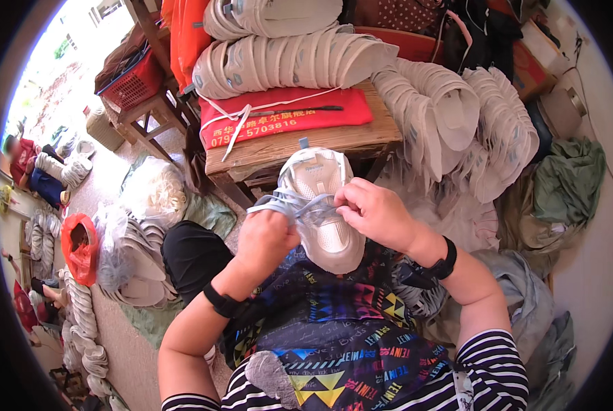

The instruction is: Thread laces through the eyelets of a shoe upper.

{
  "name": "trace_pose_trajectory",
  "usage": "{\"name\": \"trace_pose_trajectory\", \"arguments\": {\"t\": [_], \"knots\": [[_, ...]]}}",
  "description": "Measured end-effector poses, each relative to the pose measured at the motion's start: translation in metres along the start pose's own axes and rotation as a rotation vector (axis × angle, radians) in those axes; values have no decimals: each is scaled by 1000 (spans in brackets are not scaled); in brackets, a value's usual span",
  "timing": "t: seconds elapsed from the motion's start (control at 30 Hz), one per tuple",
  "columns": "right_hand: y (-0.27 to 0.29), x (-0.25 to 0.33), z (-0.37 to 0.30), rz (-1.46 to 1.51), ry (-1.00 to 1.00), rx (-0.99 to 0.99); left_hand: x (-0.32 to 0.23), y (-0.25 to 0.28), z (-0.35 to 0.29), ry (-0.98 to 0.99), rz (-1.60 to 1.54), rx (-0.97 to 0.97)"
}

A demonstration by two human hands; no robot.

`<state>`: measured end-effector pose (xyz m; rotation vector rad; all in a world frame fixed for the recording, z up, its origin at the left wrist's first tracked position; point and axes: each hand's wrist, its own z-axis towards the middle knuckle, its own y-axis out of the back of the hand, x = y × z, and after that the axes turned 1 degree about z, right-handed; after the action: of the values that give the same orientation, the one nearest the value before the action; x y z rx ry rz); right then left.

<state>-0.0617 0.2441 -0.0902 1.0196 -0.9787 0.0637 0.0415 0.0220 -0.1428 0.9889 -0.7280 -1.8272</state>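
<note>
A white shoe upper rests over my lap, its blue-grey laces crossing the opening. My left hand is closed around the laces on the upper's left side. On the other side, my right hand pinches a lace between thumb and fingers. A small blue-grey tab sticks up from the upper's far end. Beyond it stands a wooden bench with a red cloth bag on top. A thin dark tool and a loose white lace lie on the bag.
Stacked shoe uppers fill the bench's far side, and more uppers hang at its right. Wrapped bundles and an orange-red bag sit on the left floor. A red basket stands on a stool. Another person sits far left.
</note>
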Motion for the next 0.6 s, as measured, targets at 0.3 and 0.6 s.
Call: {"name": "trace_pose_trajectory", "arguments": {"t": [0.3, 0.6], "knots": [[0, 0, 6, -49, 84, 29, -17, 10, -5, 505, -514, 78], [4, -29, 12, 322, -8, 133, -18, 5, -4, 426, -588, 94]]}}
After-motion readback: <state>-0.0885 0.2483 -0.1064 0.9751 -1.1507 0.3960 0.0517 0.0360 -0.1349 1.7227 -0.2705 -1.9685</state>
